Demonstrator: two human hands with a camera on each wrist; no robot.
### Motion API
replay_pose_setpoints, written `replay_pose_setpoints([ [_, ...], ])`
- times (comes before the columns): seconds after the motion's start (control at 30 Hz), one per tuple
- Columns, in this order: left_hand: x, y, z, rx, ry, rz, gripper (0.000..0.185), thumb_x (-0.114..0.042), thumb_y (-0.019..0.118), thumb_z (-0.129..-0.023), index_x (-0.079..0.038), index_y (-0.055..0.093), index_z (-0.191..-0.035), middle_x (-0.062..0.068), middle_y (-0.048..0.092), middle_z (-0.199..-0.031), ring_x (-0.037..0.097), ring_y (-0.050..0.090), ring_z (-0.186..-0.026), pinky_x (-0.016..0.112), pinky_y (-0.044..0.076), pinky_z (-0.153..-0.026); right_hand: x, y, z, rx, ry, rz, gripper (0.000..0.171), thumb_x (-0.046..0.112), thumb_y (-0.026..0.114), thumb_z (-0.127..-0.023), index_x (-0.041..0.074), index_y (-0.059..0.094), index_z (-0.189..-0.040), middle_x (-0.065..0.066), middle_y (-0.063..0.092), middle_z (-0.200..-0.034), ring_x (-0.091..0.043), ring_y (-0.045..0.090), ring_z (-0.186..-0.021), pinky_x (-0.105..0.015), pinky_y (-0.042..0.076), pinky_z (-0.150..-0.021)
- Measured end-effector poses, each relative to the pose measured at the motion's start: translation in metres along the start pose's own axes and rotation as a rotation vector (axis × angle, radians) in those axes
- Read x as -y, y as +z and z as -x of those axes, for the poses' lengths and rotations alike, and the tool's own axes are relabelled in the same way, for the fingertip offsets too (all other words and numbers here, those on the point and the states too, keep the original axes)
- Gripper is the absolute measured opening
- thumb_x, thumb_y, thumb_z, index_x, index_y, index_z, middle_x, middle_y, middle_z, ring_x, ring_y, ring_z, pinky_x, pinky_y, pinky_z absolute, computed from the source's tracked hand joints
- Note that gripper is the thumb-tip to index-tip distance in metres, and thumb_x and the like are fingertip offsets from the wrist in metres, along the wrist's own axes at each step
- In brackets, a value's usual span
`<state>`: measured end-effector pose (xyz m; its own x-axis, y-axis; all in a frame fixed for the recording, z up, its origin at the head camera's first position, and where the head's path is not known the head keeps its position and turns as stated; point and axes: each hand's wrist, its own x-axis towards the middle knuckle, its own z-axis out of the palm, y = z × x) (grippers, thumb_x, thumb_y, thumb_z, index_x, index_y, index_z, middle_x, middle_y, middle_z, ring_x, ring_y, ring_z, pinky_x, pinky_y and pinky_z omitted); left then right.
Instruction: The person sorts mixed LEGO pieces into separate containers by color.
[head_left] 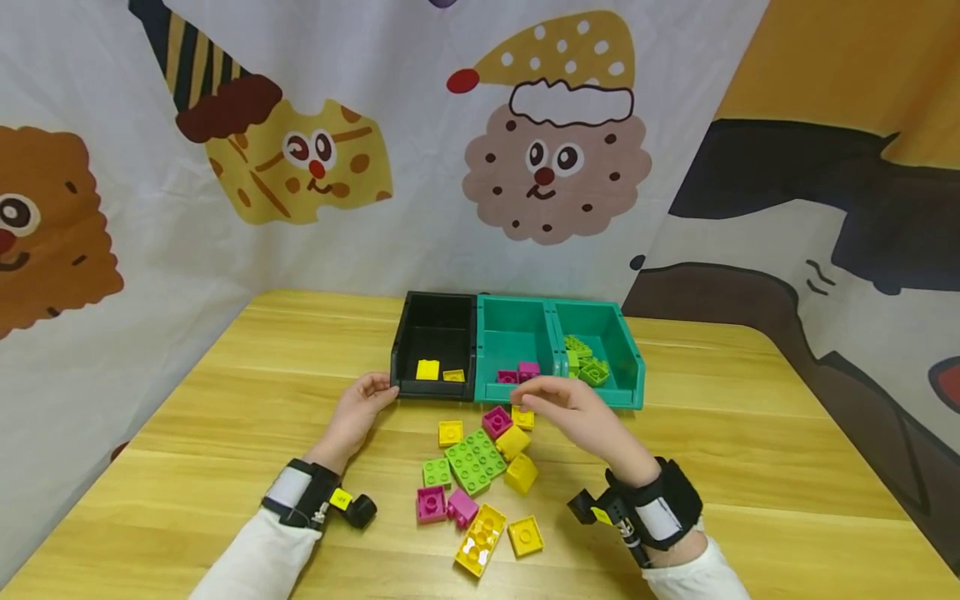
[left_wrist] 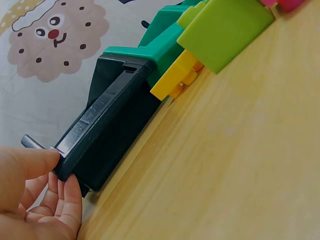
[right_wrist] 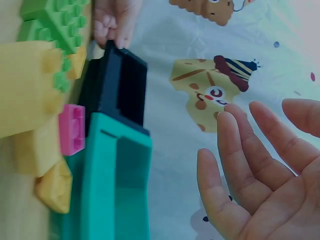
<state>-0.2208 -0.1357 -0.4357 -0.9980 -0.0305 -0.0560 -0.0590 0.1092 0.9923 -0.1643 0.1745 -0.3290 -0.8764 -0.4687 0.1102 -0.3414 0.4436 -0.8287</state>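
Left hand (head_left: 362, 411) at the front-left corner of the black bin (head_left: 437, 350), fingers (left_wrist: 67, 200) curled under that corner and thumb on its rim: gripping the bin. Right hand (head_left: 572, 410) over the front wall of the middle teal bin (head_left: 514, 350), palm down, fingers (right_wrist: 235, 155) straight and slightly spread, holding nothing.

Black bin at 12 o'clock on the desk (head_left: 750, 450), touching the teal bin at its 3 o'clock; another teal bin (head_left: 603, 350) beyond that, same row. Two yellow bricks (head_left: 427, 369) inside the black bin near its front wall. Pink bricks (head_left: 528, 369) in the middle teal bin, partly hidden by the right hand. Green bricks (head_left: 587, 362) in the right teal bin.

Loose pile just at 6 o'clock from the bins, between the forearms: green plate (head_left: 476, 460) in the middle, pink brick (head_left: 497, 421) at its 12 o'clock, yellow bricks at 1 to 4 o'clock, small green brick (head_left: 436, 472) at 9 o'clock, two pink bricks (head_left: 431, 504) at 7 o'clock, long yellow brick (head_left: 480, 539) at 6 o'clock.

Cartoon-printed cloth (head_left: 375, 150) behind the desk.
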Motion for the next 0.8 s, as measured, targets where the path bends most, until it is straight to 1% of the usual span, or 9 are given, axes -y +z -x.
replay_pose_setpoints([
  [0.1, -0.001, 0.000, 0.000, 0.001, -0.001, 0.004, 0.021, -0.004, 0.057, -0.092, 0.005, 0.053, -0.111, 0.002, 0.053, -0.095, 0.010, 0.049, -0.088, 0.016, 0.044, -0.074, -0.006, 0.000, 0.004, 0.006, 0.026, 0.025, 0.028, 0.025, 0.051, -0.098, 0.006, 0.064, -0.114, -0.012, 0.066, -0.111, -0.023, 0.061, -0.100, -0.027, 0.051, -0.087],
  [0.23, -0.001, 0.000, 0.001, -0.003, -0.007, 0.004, 0.021, -0.004, 0.057, -0.092, 0.005, 0.053, -0.111, 0.002, 0.053, -0.095, 0.011, 0.048, -0.088, 0.016, 0.044, -0.073, -0.011, 0.001, 0.007, 0.013, 0.018, 0.045, 0.030, 0.024, 0.051, -0.098, 0.001, 0.063, -0.114, -0.011, 0.066, -0.112, -0.026, 0.061, -0.102, -0.027, 0.051, -0.085],
  [0.3, -0.002, 0.001, 0.002, -0.002, -0.005, -0.001, 0.021, -0.004, 0.057, -0.092, 0.005, 0.053, -0.111, 0.002, 0.053, -0.096, 0.010, 0.048, -0.088, 0.016, 0.044, -0.074, -0.011, 0.001, 0.008, 0.004, 0.017, 0.060, 0.030, 0.024, 0.052, -0.098, 0.002, 0.063, -0.114, -0.011, 0.066, -0.111, -0.027, 0.062, -0.101, -0.028, 0.051, -0.085],
  [0.4, -0.002, 0.002, 0.001, -0.003, -0.008, 0.005, 0.021, -0.004, 0.057, -0.092, 0.005, 0.053, -0.111, 0.002, 0.053, -0.095, 0.010, 0.049, -0.088, 0.016, 0.044, -0.073, -0.012, 0.001, 0.010, -0.011, 0.026, 0.127, 0.029, 0.026, 0.053, -0.097, 0.005, 0.065, -0.113, -0.008, 0.067, -0.111, -0.024, 0.062, -0.102, -0.030, 0.052, -0.085],
  [0.5, -0.002, 0.002, 0.001, 0.002, -0.008, 0.010, 0.022, -0.004, 0.057, -0.093, 0.005, 0.053, -0.112, 0.002, 0.053, -0.095, 0.010, 0.049, -0.088, 0.016, 0.045, -0.074, -0.014, 0.003, 0.011, -0.004, 0.021, 0.211, 0.027, 0.026, 0.056, -0.096, 0.007, 0.065, -0.112, -0.006, 0.067, -0.110, -0.021, 0.062, -0.100, -0.034, 0.052, -0.085],
  [0.57, -0.002, 0.002, 0.000, 0.002, -0.009, 0.011, 0.022, -0.004, 0.057, -0.093, 0.005, 0.053, -0.113, 0.002, 0.053, -0.096, 0.011, 0.049, -0.089, 0.016, 0.044, -0.074, -0.016, 0.006, 0.012, 0.023, 0.012, 0.255, 0.027, 0.025, 0.058, -0.095, 0.007, 0.065, -0.113, -0.006, 0.066, -0.111, -0.020, 0.061, -0.098, -0.037, 0.052, -0.084],
  [0.67, -0.002, 0.001, 0.000, 0.001, -0.010, 0.008, 0.023, -0.004, 0.057, -0.093, 0.005, 0.052, -0.114, 0.002, 0.052, -0.097, 0.011, 0.048, -0.090, 0.016, 0.044, -0.075, -0.017, 0.012, 0.013, 0.091, -0.001, 0.309, 0.029, 0.025, 0.061, -0.092, 0.007, 0.065, -0.114, -0.009, 0.065, -0.112, -0.023, 0.060, -0.097, -0.041, 0.051, -0.082],
  [0.8, -0.002, 0.001, 0.000, -0.002, -0.020, -0.002, 0.024, -0.005, 0.056, -0.093, 0.004, 0.052, -0.114, 0.004, 0.052, -0.099, 0.013, 0.047, -0.092, 0.015, 0.044, -0.075, -0.018, 0.023, 0.011, 0.185, 0.010, 0.383, 0.035, 0.026, 0.067, -0.088, 0.008, 0.063, -0.118, -0.008, 0.062, -0.117, -0.025, 0.059, -0.100, -0.041, 0.052, -0.083],
])
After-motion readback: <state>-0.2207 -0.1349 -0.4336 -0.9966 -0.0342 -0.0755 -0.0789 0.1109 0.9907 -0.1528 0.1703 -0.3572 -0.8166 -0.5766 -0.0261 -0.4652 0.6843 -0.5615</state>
